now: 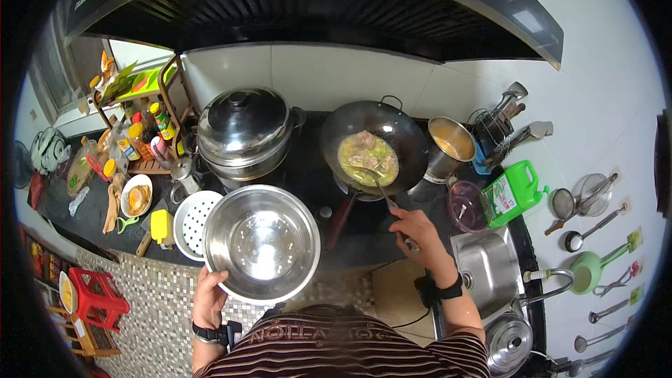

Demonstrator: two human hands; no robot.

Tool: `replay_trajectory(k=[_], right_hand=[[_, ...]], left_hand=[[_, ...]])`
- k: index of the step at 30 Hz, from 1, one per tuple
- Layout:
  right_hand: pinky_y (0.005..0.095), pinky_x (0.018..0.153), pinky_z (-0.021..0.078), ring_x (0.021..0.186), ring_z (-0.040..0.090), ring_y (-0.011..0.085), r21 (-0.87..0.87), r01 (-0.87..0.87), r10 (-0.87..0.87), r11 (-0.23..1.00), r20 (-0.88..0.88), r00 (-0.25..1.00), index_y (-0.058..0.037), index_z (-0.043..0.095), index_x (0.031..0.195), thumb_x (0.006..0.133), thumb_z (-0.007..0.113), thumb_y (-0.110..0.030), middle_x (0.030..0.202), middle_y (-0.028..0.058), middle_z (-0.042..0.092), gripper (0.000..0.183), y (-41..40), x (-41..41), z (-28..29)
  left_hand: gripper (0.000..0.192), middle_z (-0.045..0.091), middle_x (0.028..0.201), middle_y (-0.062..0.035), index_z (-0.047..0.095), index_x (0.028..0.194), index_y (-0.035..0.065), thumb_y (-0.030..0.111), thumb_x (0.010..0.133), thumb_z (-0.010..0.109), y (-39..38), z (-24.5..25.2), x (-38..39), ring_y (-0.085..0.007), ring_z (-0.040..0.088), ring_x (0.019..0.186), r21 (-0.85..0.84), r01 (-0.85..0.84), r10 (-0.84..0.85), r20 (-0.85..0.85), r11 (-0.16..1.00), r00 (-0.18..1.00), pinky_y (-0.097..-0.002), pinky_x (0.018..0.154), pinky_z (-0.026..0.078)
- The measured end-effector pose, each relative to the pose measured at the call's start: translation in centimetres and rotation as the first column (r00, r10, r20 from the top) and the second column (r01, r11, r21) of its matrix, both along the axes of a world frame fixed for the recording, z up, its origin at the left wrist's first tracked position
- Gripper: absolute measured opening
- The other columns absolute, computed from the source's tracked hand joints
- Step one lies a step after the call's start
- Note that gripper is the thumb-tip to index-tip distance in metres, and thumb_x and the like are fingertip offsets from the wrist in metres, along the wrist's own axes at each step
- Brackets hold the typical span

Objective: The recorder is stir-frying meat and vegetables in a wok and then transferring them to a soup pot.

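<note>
My left hand (211,291) grips the rim of a stainless steel bowl (265,241), thumb over the edge. The bowl holds only a few water drops and bright reflections. In my right hand (420,239) is the handle of a metal cooking utensil (385,194), whose head dips into the food. Pieces of meat and green vegetable in yellowish broth (367,157) lie in the bottom of a dark wok (412,152) on the stove. A white perforated colander (191,226) sits partly behind the steel bowl.
Left of the wok stands a large lidded steamer pot (244,131). A steel pot with brownish liquid (451,139), a purple basin (467,207) and a green jug (514,194) are at the right, by the sink (488,262). A range hood (315,5) hangs overhead.
</note>
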State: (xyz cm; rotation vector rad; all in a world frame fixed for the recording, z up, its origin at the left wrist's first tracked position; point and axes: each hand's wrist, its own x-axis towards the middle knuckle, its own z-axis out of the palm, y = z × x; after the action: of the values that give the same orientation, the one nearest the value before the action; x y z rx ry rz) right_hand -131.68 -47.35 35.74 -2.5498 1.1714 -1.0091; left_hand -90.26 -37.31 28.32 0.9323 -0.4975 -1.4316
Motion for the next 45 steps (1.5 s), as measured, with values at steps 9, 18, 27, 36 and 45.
replay_trajectory(k=[9, 18, 27, 36, 45], right_hand=[[0.0353, 0.077, 0.046, 0.089, 0.053, 0.0329, 0.032, 0.122, -0.121, 0.992, -0.024, 0.992, -0.0053, 0.058, 0.087, 0.06, 0.062, 0.009, 0.11, 0.016, 0.058, 0.03, -2.1, -0.3, 0.2], [0.0359, 0.08, 0.0456, 0.094, 0.054, 0.0335, 0.082, 0.071, -0.06, 0.994, -0.138, 0.989, -0.0051, 0.061, 0.084, 0.061, 0.06, 0.009, 0.11, 0.0166, 0.059, 0.027, -3.7, -0.4, -2.0], [0.0237, 0.076, 0.0453, 0.082, 0.059, 0.0111, 0.209, 0.432, -0.476, 0.877, 0.498, 0.725, -0.002, 0.063, 0.085, 0.074, 0.061, 0.003, 0.092, 0.0069, 0.064, 0.013, -4.5, -4.1, 1.7], [0.0268, 0.061, 0.0534, 0.068, 0.061, 0.0194, 0.533, 0.039, -0.535, 0.845, 0.843, 0.054, 0.0024, 0.057, 0.092, 0.08, 0.058, -0.001, 0.084, 0.009, 0.058, 0.012, -11.9, -7.7, -8.7], [0.0287, 0.074, 0.0514, 0.084, 0.061, 0.0188, 0.369, 0.016, -0.332, 0.929, 0.814, 0.477, 0.0032, 0.061, 0.092, 0.079, 0.059, 0.004, 0.106, 0.0137, 0.059, 0.014, -8.3, -4.1, -3.7]], left_hand=[[0.047, 0.057, 0.105, -0.0139, 0.047, 0.115, -0.0058, 0.003, 0.07, 0.055, -0.3, 0.9, 0.5, -0.0226, 0.058, 0.092, 0.01, -0.021, 0.021, -0.003, 1.0, 1.0, -0.032, 0.082, 0.048], [0.046, 0.058, 0.103, -0.0119, 0.048, 0.114, -0.0051, 0.01, 0.072, 0.057, -0.9, 0.1, 0.2, -0.0213, 0.058, 0.091, 0.018, -0.017, 0.016, 0.054, 1.0, 0.998, -0.0319, 0.08, 0.048], [0.045, 0.057, 0.104, -0.0126, 0.048, 0.114, -0.0055, 0.006, 0.071, 0.056, -0.3, 0.0, 0.0, -0.0222, 0.058, 0.092, 0.012, -0.078, 0.077, 0.044, 0.997, 0.996, -0.0332, 0.083, 0.047], [0.054, 0.055, 0.11, -0.0113, 0.043, 0.122, -0.0026, 0.003, 0.07, 0.056, 0.4, -0.1, -0.2, -0.0219, 0.054, 0.099, 0.018, -0.074, 0.073, 0.016, 0.997, 0.997, -0.0341, 0.088, 0.043], [0.051, 0.056, 0.107, -0.0126, 0.044, 0.119, -0.0038, 0.002, 0.07, 0.057, 1.0, 0.5, -0.7, -0.023, 0.055, 0.097, 0.01, -0.082, 0.082, 0.012, 0.997, 0.997, -0.0334, 0.086, 0.044]])
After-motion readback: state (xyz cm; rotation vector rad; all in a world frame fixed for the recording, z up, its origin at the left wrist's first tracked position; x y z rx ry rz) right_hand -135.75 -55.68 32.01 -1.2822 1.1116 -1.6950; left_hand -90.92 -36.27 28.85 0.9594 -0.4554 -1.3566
